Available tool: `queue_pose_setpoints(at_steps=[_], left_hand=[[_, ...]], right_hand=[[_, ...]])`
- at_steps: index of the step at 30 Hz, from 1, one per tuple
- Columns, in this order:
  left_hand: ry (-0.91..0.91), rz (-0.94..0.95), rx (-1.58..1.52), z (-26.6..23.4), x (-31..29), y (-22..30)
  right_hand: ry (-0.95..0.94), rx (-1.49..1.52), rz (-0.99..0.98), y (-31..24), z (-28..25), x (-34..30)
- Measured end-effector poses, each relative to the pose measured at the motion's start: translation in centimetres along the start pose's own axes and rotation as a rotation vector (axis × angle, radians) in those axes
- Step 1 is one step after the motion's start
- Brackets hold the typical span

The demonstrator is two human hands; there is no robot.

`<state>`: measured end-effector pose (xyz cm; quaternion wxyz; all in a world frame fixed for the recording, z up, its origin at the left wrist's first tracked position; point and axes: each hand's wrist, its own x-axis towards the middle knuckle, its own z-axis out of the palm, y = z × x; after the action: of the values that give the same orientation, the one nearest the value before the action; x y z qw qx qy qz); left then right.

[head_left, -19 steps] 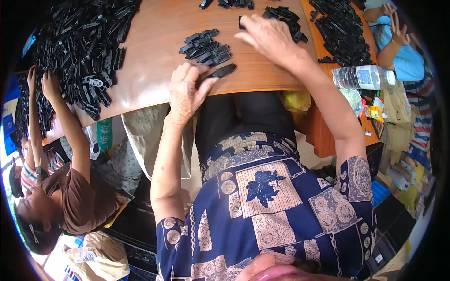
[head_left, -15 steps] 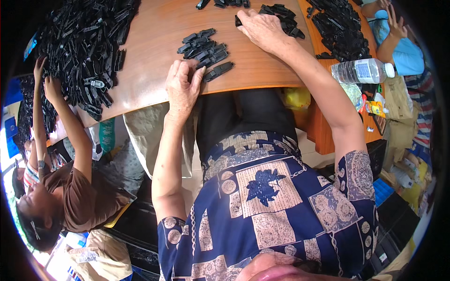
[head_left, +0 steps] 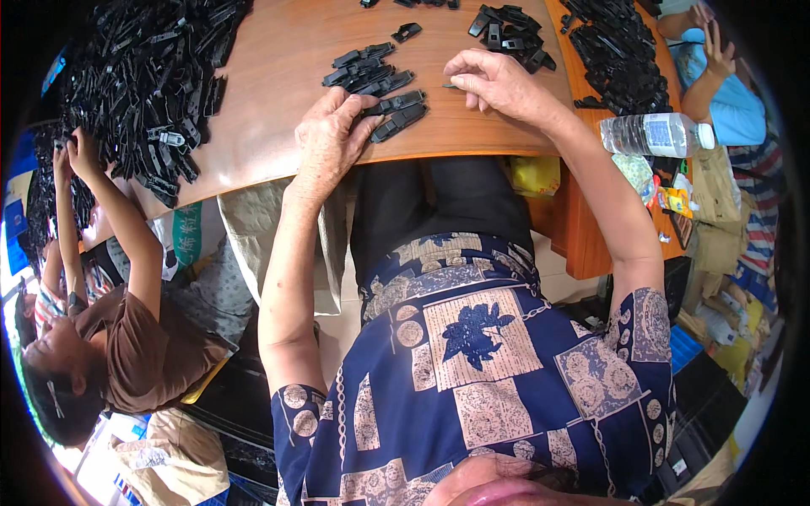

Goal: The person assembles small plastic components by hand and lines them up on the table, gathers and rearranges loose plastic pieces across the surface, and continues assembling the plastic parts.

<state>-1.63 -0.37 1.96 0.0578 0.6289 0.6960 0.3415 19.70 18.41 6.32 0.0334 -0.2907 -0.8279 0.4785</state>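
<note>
A short row of black plastic clip-like parts lies on the table before me. My left hand is closed at the near end of this row, thumb and fingers on the end of one black plastic part. Another such part lies just nearer to me, alongside it. To the right, my right hand is held over bare wood in a pinch. A thin dark tip shows at its fingertips, too small to name. A single black part lies beyond the row.
A small heap of black parts lies beyond my right hand. Large piles cover the table's left and another its right. A clear plastic bottle lies at the right. A co-worker's hands are at the left pile.
My right hand has come back toward me from the small heap, now pinching something thin. My left hand has moved slightly forward onto a part. A lone part now shows beyond the row.
</note>
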Motion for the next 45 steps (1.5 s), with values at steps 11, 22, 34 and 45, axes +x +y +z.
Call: queue_pose_setpoints(at_steps=[11, 22, 34, 45], left_hand=[[0.050, -0.017, 0.048, 1.6, 0.7, 0.7], [0.061, -0.023, 0.096, 1.7, 0.7, 1.0], [0.037, -0.035, 0.031, 1.7, 1.1, 0.9], [0.157, -0.028, 0.050, 2.1, 0.5, 0.8]], right_hand=[[0.070, -0.176, -0.164, 1.6, 0.7, 1.0], [0.140, -0.647, -0.508, -0.9, 0.1, 0.1], [0.026, -0.662, -0.548, -1.9, 1.2, 1.3], [0.031, -0.647, -0.553, -1.6, 0.2, 4.8]])
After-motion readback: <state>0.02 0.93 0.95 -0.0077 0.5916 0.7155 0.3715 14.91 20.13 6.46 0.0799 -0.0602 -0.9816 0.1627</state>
